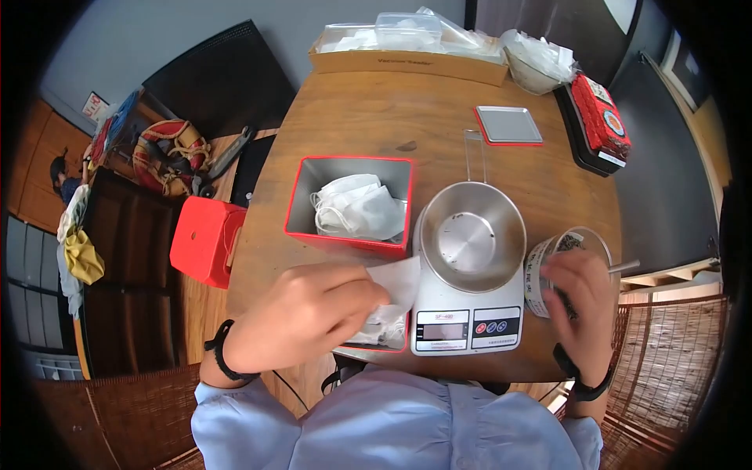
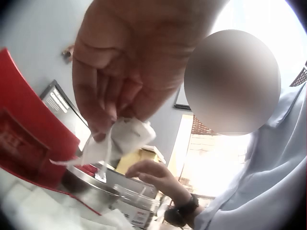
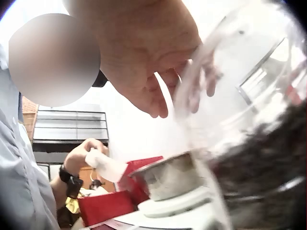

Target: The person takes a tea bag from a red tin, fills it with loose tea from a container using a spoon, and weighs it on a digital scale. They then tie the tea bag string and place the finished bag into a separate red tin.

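Pinching a white pouch [image 1: 403,282], the left hand [image 1: 309,317] holds it just left of the steel pan [image 1: 470,243]; pouch's long axis runs crosswise, free end panward. Pan sits on a scale [image 1: 427,305] between the hands, handle pointing away from the person. Right hand [image 1: 580,290] loose-fingered, beside the clear jar [image 1: 536,283]; contact unclear.

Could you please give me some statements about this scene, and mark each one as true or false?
1. The left hand pinches a white pouch. True.
2. The metal pan stands directly on the table. False: it sits on the white scale.
3. The red tin left of the pan holds white pouches. True.
4. The right hand grips the pan's handle. False: it is at the clear jar.
5. Dark material fills the pan to its rim. False: only a few dark specks show inside.
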The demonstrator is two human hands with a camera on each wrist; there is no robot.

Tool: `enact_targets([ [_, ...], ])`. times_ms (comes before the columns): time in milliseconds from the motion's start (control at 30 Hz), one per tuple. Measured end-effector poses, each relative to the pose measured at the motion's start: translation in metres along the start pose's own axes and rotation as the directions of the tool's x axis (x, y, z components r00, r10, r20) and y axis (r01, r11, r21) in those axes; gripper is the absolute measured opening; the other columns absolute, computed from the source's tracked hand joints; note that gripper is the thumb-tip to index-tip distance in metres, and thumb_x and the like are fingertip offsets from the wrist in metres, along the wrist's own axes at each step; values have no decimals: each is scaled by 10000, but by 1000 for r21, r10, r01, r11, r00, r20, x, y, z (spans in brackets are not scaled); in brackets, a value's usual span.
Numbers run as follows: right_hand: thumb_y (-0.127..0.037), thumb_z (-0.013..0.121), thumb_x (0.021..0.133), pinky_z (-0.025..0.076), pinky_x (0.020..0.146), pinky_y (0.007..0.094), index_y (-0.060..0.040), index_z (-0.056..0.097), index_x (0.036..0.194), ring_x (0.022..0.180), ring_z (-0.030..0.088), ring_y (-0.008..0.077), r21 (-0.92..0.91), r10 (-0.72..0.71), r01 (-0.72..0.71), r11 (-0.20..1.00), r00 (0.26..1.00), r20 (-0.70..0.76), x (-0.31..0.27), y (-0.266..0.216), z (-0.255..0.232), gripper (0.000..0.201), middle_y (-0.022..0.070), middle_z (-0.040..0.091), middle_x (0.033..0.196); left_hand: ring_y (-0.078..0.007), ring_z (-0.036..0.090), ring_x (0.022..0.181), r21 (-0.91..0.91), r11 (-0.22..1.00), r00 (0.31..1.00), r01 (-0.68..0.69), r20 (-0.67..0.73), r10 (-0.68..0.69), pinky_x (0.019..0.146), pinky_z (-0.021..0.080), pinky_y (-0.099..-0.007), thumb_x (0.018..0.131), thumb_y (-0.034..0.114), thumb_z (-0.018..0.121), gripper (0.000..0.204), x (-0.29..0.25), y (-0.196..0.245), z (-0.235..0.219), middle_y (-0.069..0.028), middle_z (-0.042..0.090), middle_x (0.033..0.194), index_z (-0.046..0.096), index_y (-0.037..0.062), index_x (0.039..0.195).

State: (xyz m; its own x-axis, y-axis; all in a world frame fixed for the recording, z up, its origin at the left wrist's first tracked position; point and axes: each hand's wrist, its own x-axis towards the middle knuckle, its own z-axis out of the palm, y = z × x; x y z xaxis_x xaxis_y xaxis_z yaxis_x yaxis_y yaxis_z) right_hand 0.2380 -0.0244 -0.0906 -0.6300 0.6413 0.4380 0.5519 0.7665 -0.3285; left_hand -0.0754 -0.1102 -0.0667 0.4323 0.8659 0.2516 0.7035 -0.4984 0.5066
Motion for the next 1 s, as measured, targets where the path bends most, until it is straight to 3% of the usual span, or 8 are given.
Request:
enact_targets([
  [67, -73, 738, 682, 480, 756, 405, -91, 660, 974, 854, 597, 288, 75, -144, 146, 986, 989, -24, 3, -17, 3, 303, 82, 615, 984, -309, 616, 676, -76, 993, 995, 94, 49, -90, 584, 500, -377, 741, -33, 653, 209, 16, 15, 0, -106, 625, 801, 647, 48, 933],
  [167, -127, 744, 679, 481, 696, 328, -137, 680, 982, 755, 580, 192, 104, -391, 399, 911, 916, -94, 6, -40, 14, 310, 25, 604, 940, -301, 601, 661, -80, 995, 998, 56, 39, -53, 571, 482, -386, 736, -41, 647, 248, 40, 31, 8, -104, 611, 785, 628, 49, 966],
  [267, -148, 702, 729, 472, 678, 300, -143, 683, 992, 731, 556, 155, 4, -433, 435, 900, 896, -98, 9, -49, 18, 264, 16, 588, 898, -293, 587, 647, -96, 995, 998, 0, 64, 6, 553, 465, -383, 733, -44, 641, 275, 55, 36, 16, -97, 599, 784, 610, 49, 989],
  [333, -130, 715, 637, 487, 643, 305, -174, 700, 908, 683, 564, 185, -26, -371, 371, 928, 919, -134, 8, -46, 19, 275, 20, 594, 857, -280, 570, 627, -106, 994, 995, -37, 86, 46, 540, 457, -369, 721, -45, 636, 256, 61, 40, 18, -86, 573, 766, 614, 54, 955],
  [400, -140, 660, 704, 478, 670, 298, -70, 652, 913, 706, 544, 155, -23, -386, 386, 922, 918, -89, 7, -36, 16, 220, 18, 580, 866, -293, 577, 668, -80, 994, 983, -79, 159, 91, 531, 467, -396, 741, -7, 616, 304, 64, 41, 18, -90, 497, 772, 586, 92, 1028],
  [600, -125, 654, 664, 512, 729, 312, -23, 629, 859, 793, 617, 184, 38, -350, 362, 931, 919, -180, 1, -20, 20, 222, 60, 615, 850, -222, 546, 631, -113, 976, 955, -186, 213, 206, 521, 457, -350, 735, 7, 620, 260, 68, 40, 19, -64, 469, 769, 634, 59, 989],
  [933, -104, 650, 667, 533, 764, 308, -10, 622, 838, 822, 650, 205, 28, -357, 374, 927, 902, -245, -9, -12, 19, 197, 79, 638, 867, -220, 599, 667, 111, 962, 960, -249, 159, 230, 587, 509, -319, 675, 118, 712, 243, 71, 42, 27, -57, 584, 813, 672, 64, 908],
  [1000, -111, 656, 667, 535, 768, 310, -21, 619, 831, 812, 650, 202, 38, -362, 380, 924, 903, -231, -12, -11, 20, 191, 77, 637, 874, -245, 613, 725, 158, 947, 939, -281, 251, 236, 617, 513, -333, 690, 99, 728, 192, 73, 47, 24, -74, 600, 859, 654, 49, 861],
])
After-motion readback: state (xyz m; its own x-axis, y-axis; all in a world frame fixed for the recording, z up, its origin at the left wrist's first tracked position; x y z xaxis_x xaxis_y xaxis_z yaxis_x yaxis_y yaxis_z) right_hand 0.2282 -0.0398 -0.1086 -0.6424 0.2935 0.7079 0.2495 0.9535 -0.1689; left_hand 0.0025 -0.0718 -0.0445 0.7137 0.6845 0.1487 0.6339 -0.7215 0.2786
